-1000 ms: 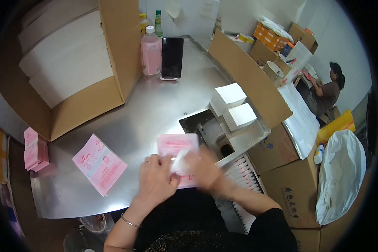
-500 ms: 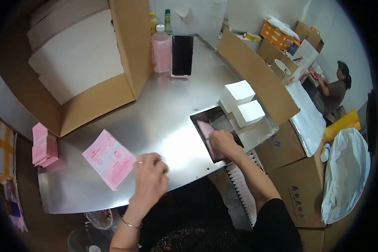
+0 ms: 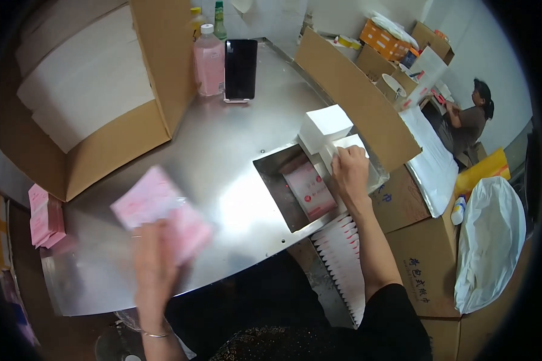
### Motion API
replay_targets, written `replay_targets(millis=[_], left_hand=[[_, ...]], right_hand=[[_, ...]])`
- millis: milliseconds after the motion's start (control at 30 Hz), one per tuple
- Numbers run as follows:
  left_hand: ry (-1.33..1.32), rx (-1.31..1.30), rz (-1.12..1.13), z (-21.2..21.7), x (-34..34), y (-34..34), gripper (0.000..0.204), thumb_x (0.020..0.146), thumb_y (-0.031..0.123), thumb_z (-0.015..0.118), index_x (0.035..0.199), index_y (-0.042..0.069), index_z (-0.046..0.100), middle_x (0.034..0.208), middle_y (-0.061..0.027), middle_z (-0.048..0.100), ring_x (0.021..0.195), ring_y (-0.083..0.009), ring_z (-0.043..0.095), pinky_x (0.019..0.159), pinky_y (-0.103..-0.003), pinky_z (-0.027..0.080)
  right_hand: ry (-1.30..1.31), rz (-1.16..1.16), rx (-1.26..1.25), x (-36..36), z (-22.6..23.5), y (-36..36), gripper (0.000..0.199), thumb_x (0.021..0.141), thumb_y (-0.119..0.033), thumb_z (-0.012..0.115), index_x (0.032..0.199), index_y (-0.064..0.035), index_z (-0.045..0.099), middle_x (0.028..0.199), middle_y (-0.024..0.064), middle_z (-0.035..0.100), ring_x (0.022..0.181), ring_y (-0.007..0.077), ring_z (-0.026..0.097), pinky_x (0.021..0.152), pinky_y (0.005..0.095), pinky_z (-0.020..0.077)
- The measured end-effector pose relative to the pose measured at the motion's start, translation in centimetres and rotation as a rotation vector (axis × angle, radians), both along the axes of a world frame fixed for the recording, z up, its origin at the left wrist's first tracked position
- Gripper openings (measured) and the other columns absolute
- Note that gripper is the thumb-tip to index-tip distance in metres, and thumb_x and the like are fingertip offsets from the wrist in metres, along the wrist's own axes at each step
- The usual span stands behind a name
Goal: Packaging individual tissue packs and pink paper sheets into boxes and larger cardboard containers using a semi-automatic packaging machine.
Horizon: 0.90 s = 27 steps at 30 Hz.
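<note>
My left hand, smeared by motion, is over the flat pink printed bags on the metal table; a blurred pink bag shows beside its fingers. Whether those fingers grip it cannot be made out. At the right, my right hand has its fingers closed over the near one of two white tissue stacks. The other white tissue stack stands just behind it. Inside the rectangular opening in the table lies a pink-and-white printed packet.
A large cardboard box with white stacks stands on its side at left, near bundled pink bags. A phone and pink bottle stand at the back. A cardboard panel borders the right. Another person sits beyond.
My right hand has left the opening and moved up onto the near white stack; the pink packet stays in the opening. My left hand has moved left onto the pink bags. The view has shifted slightly.
</note>
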<state>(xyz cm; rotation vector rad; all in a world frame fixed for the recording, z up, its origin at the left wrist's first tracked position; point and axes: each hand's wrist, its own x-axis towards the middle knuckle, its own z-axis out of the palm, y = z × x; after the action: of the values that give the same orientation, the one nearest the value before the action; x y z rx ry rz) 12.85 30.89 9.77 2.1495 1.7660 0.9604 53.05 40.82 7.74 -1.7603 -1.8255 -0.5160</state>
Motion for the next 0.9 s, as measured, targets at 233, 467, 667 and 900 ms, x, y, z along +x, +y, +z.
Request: replay_targets(millis=[233, 467, 667, 900], left_hand=[[-0.014, 0.109, -0.491, -3.6, 10.5, 1.7, 0.03, 0.078, -0.004, 0.061, 0.108, 0.001, 0.061, 0.094, -0.0154, 0.054, 0.087, -0.0328, 0.054, 0.077, -0.042, 0.045], [0.011, 0.095, -0.473, -3.2, 9.7, 1.5, 0.029, 0.079, -0.001, 0.068, 0.106, 0.003, 0.061, 0.091, -0.0114, 0.05, 0.086, -0.0276, 0.049, 0.074, -0.038, 0.039], [-0.003, 0.106, -0.482, -3.1, 9.6, 1.6, 0.032, 0.078, -0.002, 0.069, 0.109, 0.003, 0.061, 0.093, -0.0116, 0.051, 0.086, -0.0283, 0.05, 0.074, -0.039, 0.039], [-0.035, 0.167, -0.525, -3.9, 9.4, 1.7, 0.037, 0.076, 0.004, 0.071, 0.112, 0.001, 0.06, 0.106, -0.0164, 0.056, 0.098, -0.0322, 0.055, 0.078, -0.038, 0.043]], right_hand=[[0.038, 0.016, 0.111, 0.7, -1.4, -0.4, 0.031, 0.081, -0.005, 0.062, 0.112, -0.0011, 0.067, 0.103, 0.0133, 0.062, 0.099, 0.0327, 0.056, 0.085, 0.0455, 0.0436], [0.122, -0.013, 0.034, 1.2, -0.6, 0.3, 0.014, 0.085, -0.012, 0.061, 0.09, -0.0029, 0.071, 0.098, 0.0102, 0.064, 0.099, 0.0297, 0.057, 0.082, 0.0451, 0.0422], [0.188, 0.007, -0.01, 1.5, -0.1, -0.1, 0.021, 0.083, -0.009, 0.06, 0.1, -0.0048, 0.072, 0.1, 0.0119, 0.064, 0.099, 0.0302, 0.057, 0.085, 0.0447, 0.0423], [0.095, 0.463, 0.169, -5.1, -1.9, -2.9, 0.041, 0.079, 0.002, 0.058, 0.12, 0.004, 0.061, 0.12, 0.0217, 0.063, 0.105, 0.04, 0.062, 0.094, 0.0531, 0.048]])
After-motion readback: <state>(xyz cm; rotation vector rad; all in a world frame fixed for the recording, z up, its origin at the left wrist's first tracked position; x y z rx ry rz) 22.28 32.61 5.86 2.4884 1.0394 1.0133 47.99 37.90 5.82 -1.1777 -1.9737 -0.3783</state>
